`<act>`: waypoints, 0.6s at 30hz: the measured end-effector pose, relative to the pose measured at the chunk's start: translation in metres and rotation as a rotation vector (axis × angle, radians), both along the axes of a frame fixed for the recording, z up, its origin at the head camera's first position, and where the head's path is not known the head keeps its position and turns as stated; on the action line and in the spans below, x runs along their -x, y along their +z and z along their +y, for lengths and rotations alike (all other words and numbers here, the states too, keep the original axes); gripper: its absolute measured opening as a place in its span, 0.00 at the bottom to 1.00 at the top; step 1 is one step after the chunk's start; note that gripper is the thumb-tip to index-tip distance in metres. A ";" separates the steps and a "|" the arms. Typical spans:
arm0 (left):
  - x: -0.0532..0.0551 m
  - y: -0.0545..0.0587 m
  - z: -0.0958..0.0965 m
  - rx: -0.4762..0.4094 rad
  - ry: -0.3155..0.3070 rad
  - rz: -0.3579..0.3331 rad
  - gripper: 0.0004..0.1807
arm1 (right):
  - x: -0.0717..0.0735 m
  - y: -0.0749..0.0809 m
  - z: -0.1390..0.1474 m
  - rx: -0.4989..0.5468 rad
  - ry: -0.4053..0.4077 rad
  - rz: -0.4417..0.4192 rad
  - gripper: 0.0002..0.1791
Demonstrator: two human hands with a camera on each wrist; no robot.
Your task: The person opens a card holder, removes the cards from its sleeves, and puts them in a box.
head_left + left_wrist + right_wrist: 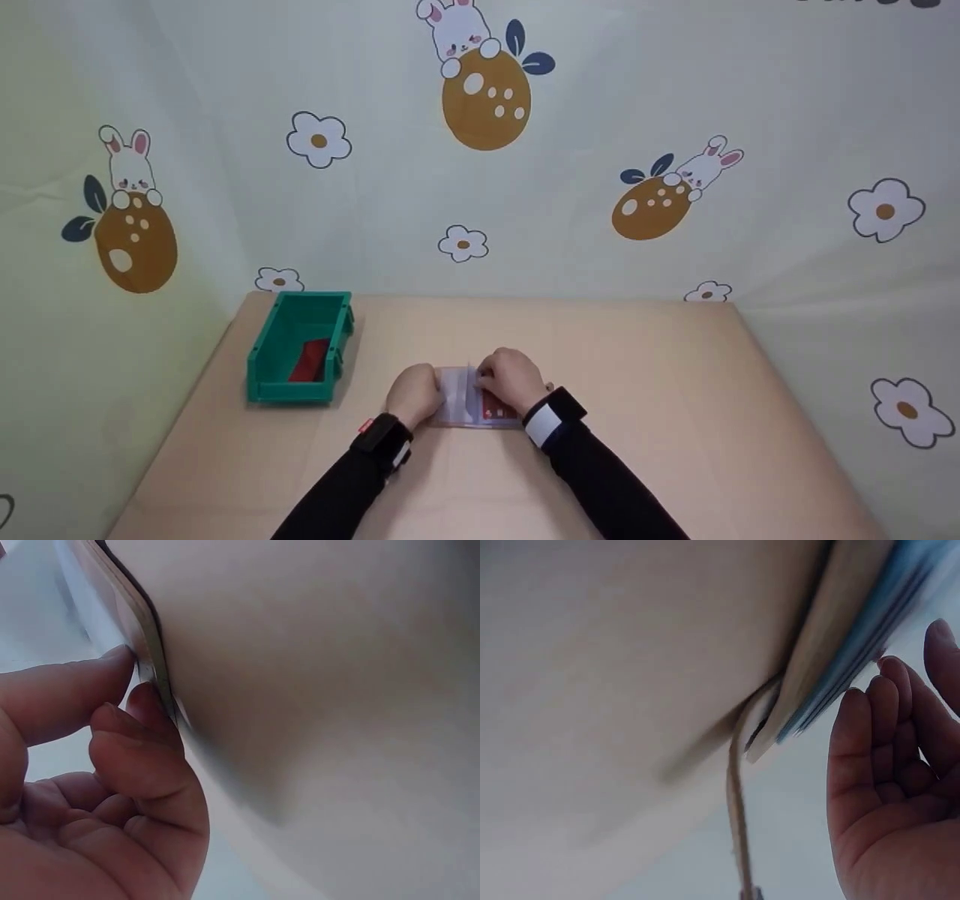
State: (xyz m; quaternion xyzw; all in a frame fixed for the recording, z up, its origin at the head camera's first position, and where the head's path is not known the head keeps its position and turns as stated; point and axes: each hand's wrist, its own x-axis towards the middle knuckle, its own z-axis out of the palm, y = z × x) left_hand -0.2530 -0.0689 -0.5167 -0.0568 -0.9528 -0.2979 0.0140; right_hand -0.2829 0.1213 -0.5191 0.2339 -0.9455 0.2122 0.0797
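Observation:
A small booklet with clear plastic sleeve pages lies open on the table between the hands. My left hand pinches its left edge; in the left wrist view, the thumb is on the page side and curled fingers meet the booklet's rim. A clear page stands partly raised near the middle, and my right hand pinches it with thumb and fingertips. Under that hand shows a red card, partly hidden. A thin strap hangs from the booklet's right side in the right wrist view.
A green bin stands at the table's back left, with a dark red flat piece inside. The beige table extends to a patterned cloth backdrop behind and at both sides.

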 end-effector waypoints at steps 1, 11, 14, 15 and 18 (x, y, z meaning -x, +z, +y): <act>0.000 0.000 0.000 0.005 -0.001 -0.002 0.17 | 0.000 0.000 -0.001 0.001 0.002 -0.006 0.06; 0.002 -0.002 -0.003 -0.026 -0.016 0.004 0.19 | -0.001 -0.001 -0.008 -0.058 0.013 0.046 0.07; 0.002 -0.003 -0.005 -0.047 -0.025 0.003 0.20 | -0.002 -0.002 -0.011 -0.086 0.031 0.073 0.06; 0.002 -0.003 -0.005 -0.054 -0.028 0.004 0.19 | -0.002 -0.002 -0.011 -0.091 0.035 0.077 0.05; 0.002 -0.003 -0.006 -0.067 -0.033 0.001 0.19 | -0.001 -0.003 -0.012 -0.101 0.040 0.074 0.05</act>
